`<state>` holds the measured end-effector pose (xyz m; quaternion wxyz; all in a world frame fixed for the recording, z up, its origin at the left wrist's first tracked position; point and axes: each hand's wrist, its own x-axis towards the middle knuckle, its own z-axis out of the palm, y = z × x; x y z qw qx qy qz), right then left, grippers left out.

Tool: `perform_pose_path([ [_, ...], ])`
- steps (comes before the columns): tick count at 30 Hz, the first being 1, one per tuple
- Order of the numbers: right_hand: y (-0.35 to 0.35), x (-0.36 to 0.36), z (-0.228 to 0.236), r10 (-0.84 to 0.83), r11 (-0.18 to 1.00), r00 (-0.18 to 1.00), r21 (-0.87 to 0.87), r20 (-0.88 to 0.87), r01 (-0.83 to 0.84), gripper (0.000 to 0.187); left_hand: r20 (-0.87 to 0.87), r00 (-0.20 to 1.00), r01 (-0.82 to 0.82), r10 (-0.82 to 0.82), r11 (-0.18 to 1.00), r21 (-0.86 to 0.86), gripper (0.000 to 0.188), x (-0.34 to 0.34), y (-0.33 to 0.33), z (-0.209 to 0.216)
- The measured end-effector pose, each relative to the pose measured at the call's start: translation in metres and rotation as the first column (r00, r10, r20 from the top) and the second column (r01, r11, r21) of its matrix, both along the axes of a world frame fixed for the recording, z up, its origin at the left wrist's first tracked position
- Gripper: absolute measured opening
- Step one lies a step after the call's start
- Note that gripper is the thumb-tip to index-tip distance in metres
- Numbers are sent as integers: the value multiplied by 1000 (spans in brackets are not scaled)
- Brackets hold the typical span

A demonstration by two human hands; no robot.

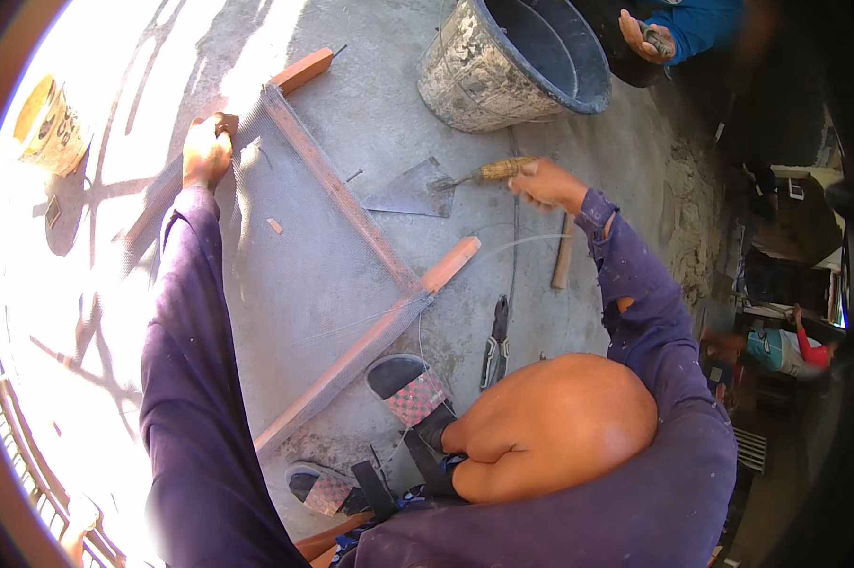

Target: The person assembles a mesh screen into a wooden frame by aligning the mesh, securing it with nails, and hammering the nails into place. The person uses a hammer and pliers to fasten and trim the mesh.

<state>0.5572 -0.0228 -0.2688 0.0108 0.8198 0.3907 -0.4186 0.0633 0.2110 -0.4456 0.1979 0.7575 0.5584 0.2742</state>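
A wooden frame point(337, 194) with fine wire mesh point(285, 246) stretched over it lies on the concrete floor before me. My left hand point(207, 156) is closed around the frame's left side bar, near the far corner. My right hand point(548, 185) has its fingers curled at the handle end of a trowel point(413, 192), which lies flat on the floor. Whether those fingers hold the handle or a thin wire cannot be made out. Pliers point(496, 346) with dark jaws lie by my knee. A wooden handle point(564, 254) rests below my right wrist, its upper end hidden.
A large, mortar-stained bucket point(479, 71) stands at the far side, and a smaller yellowish bucket point(53, 128) at the far left. Loose nails and a wood chip point(274, 225) lie about. Another person's hand point(649, 38) holds a grey lump at the far right.
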Motion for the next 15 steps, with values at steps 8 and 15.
perform_pose_path([
  [8,-169,105,-82,-412,900,831,24,375,435,45,31,1000,5,-6,1000,21,33,-4,11,-13],
  [15,-174,149,-139,-630,771,776,145,38,619,50,76,996,-56,50,995,81,21,8,-13,17],
])
